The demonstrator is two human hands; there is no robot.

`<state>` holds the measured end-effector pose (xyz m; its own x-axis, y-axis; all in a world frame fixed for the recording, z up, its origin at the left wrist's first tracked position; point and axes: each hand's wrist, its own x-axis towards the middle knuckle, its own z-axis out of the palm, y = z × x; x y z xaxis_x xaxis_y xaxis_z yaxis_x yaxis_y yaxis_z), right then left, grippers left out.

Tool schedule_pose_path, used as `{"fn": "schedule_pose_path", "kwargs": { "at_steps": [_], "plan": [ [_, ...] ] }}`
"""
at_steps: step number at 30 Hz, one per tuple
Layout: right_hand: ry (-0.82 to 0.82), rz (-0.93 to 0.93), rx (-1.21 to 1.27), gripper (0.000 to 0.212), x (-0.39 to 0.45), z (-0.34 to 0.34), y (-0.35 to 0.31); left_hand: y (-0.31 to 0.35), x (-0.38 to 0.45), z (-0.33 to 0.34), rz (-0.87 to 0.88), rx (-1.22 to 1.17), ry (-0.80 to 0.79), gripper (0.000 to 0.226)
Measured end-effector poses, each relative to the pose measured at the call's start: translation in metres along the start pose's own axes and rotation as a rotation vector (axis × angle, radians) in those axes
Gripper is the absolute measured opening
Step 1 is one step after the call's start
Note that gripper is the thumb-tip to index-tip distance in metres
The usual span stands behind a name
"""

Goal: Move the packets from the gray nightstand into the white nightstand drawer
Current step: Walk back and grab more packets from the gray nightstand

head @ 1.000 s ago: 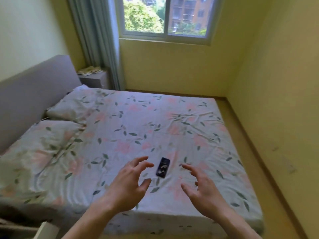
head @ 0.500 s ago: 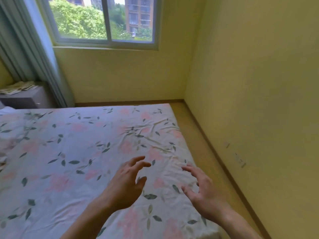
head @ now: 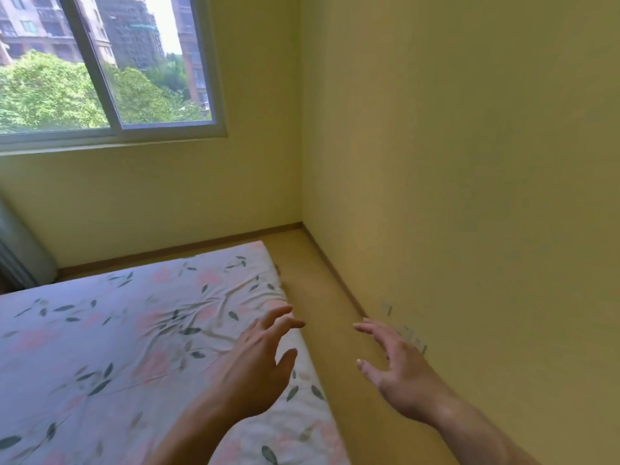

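Note:
No packets and neither nightstand appear in the head view now. My left hand (head: 260, 360) hovers over the right edge of the bed with fingers spread and loosely bent, holding nothing. My right hand (head: 392, 360) floats over the strip of floor beside the yellow wall, fingers relaxed and empty. The two hands are about a hand's width apart.
A bed with a floral sheet (head: 117, 357) fills the lower left. A narrow strip of tan floor (head: 322, 303) runs between the bed and the yellow wall (head: 469, 196). A window (head: 107, 68) is at the upper left, a curtain (head: 20, 260) at the far left.
The view has swung to the right: the gray nightstand, the pillows and the small dark object on the bed have left the frame. Both hands stay raised and empty.

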<state>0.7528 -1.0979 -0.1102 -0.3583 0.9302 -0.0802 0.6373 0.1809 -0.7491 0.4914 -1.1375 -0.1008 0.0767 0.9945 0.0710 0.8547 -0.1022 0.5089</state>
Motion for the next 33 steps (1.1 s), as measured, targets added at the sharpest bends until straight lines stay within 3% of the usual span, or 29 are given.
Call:
{"fn": "schedule_pose_path", "kwargs": {
  "at_steps": [4, 12, 25, 33],
  "plan": [
    [-0.056, -0.054, 0.004, 0.053, 0.05, -0.061, 0.063, 0.05, 0.063, 0.045, -0.066, 0.002, 0.092, 0.042],
    [-0.169, -0.12, -0.082, 0.056, 0.116, -0.181, 0.141, 0.148, 0.171, 0.103, -0.199, -0.059, 0.126, 0.044],
    [-0.359, -0.392, -0.033, 0.058, 0.312, -0.182, 0.11, 0.093, 0.229, 0.082, -0.575, 0.008, 0.262, 0.043],
    [-0.371, -0.439, -0.023, 0.054, 0.483, -0.189, 0.085, 0.005, 0.371, 0.027, -0.581, 0.015, 0.365, 0.042]
  ]
}}
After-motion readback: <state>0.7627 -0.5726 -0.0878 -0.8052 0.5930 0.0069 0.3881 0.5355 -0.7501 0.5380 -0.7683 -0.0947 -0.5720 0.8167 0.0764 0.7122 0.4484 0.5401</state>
